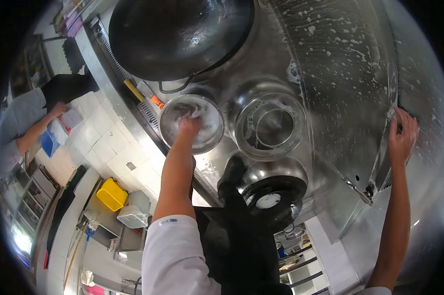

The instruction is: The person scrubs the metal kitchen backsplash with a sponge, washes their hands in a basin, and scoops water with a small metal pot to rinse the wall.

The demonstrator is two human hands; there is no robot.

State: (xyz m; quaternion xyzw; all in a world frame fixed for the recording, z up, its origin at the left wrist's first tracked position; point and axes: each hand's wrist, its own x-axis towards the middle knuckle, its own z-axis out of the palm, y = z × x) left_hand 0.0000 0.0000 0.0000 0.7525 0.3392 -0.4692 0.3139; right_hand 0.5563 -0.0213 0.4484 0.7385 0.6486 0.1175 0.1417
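Observation:
My left hand [189, 126] is closed and reaches into a round metal bowl [168, 118] of cloudy, sudsy water. Something whitish shows at its fingertips, but I cannot make out what it is. Over at the right, my right hand [404, 133] rests with fingers apart on the soapy, upright metal panel [340, 59], near its edge. Between my arms stands a metal basin [239, 125] with a smaller round vessel [275, 127] inside and foam around it.
A large dark wok [177, 37] lies at the top left of the counter, its handle towards the bowl. An orange-handled tool [157, 102] is beside the bowl. A black pan [293, 196] sits near my body. Another person [23, 115] is at the far left, by a yellow bin [112, 193].

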